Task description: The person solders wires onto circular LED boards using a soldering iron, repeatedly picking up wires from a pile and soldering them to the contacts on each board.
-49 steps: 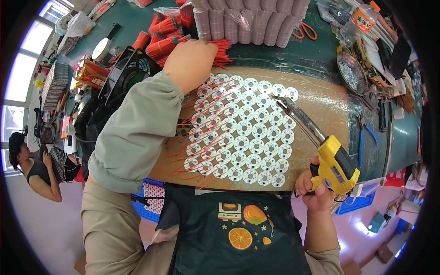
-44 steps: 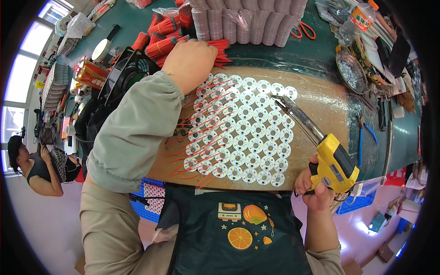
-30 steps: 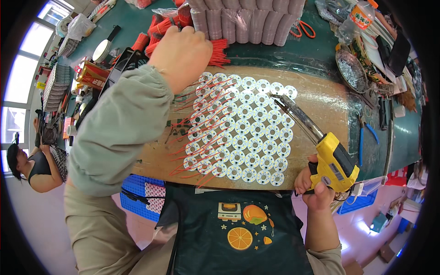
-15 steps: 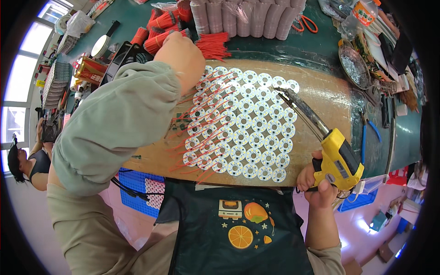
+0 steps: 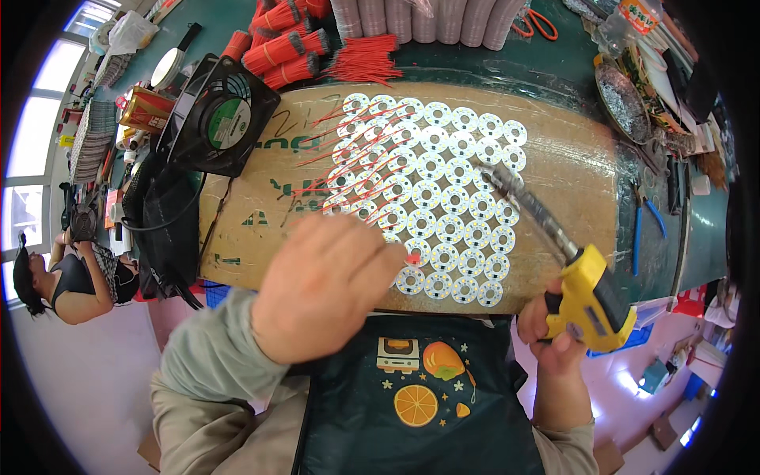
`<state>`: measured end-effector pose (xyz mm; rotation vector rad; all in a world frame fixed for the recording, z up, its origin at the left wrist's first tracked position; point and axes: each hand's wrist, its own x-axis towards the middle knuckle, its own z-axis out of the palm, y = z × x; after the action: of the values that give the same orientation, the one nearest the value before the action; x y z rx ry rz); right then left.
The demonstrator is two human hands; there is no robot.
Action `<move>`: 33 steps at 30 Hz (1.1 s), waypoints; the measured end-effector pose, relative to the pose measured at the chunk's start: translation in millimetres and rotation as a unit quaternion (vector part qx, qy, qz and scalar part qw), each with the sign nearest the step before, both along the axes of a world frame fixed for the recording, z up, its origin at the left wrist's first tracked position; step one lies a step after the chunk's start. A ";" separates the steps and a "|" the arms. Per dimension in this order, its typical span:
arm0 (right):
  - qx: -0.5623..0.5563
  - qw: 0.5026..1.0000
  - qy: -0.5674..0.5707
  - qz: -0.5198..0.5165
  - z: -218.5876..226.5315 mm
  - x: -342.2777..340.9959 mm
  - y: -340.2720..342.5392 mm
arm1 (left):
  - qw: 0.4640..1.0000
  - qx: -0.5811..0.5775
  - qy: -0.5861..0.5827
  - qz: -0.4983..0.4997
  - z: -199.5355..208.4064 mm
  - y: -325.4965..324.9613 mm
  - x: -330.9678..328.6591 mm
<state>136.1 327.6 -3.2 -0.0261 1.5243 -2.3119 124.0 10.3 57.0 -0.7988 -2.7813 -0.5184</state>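
My left hand (image 5: pixel 324 281), somewhat blurred, hangs over the near left corner of a grid of round white LED boards (image 5: pixel 463 198). Its fingers are curled together, and a blurred red bit like a wire shows at their tips. Thin red wires (image 5: pixel 348 154) slant across the boards in the left columns; the hand hides some near ones. At the right, my right hand (image 5: pixel 546 328) is closed round the handle of a yellow and black soldering gun (image 5: pixel 598 305). The gun's dark tip points far and left, above the right-hand boards.
Under the boards lies a brown cardboard sheet (image 5: pixel 566 206). Beyond it are loose red wires (image 5: pixel 364 59), tied wire bundles (image 5: pixel 281 51) and tall stacks of discs (image 5: pixel 427 20). A black fan (image 5: pixel 226 119) stands left; blue pliers (image 5: pixel 639 229) and a round dish (image 5: pixel 623 99) lie right. Another person (image 5: pixel 75 277) sits far left.
My left hand has come back from the red wire pile to the near left boards, uncovering the fan. The view has shifted slightly; the soldering gun stays in my right hand.
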 end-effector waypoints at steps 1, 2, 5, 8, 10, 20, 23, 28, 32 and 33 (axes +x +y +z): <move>0.021 1.000 -0.006 0.011 1.4 7.8 3.3 | 0.998 0.051 -0.014 0.016 -7.4 4.0 9.8; 0.046 0.999 0.003 0.029 -0.5 16.5 7.7 | 0.998 0.053 -0.017 0.016 -11.3 6.7 17.5; 0.062 0.989 0.092 0.095 -14.6 42.4 22.9 | 0.998 0.064 -0.019 0.019 -22.7 12.8 34.3; 0.187 0.956 0.126 0.188 -5.2 44.2 27.4 | 0.998 0.055 -0.011 0.031 -35.8 12.0 38.8; 0.214 0.946 0.124 0.211 -2.9 42.9 29.1 | 0.998 0.054 -0.012 0.034 -36.7 12.6 39.0; 0.250 0.932 0.139 0.224 -1.6 50.4 34.2 | 0.998 0.042 -0.027 0.030 -37.3 12.7 39.1; 0.195 0.953 0.112 0.202 -5.6 50.7 26.3 | 0.999 0.039 -0.028 0.026 -37.4 13.5 38.8; 0.212 0.946 0.124 0.211 -0.9 44.4 20.3 | 0.999 0.025 -0.039 0.028 -36.3 14.4 40.0; 0.248 0.935 0.117 0.224 5.9 42.2 19.7 | 0.999 0.019 -0.037 0.023 -35.8 13.9 39.7; 0.248 0.935 0.117 0.225 5.6 43.1 19.4 | 0.999 0.020 -0.037 0.023 -36.0 13.8 39.8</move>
<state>179.2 347.1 2.3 -0.4804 1.9382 -1.5698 163.8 24.0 21.0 -0.7184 -2.8399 -0.6043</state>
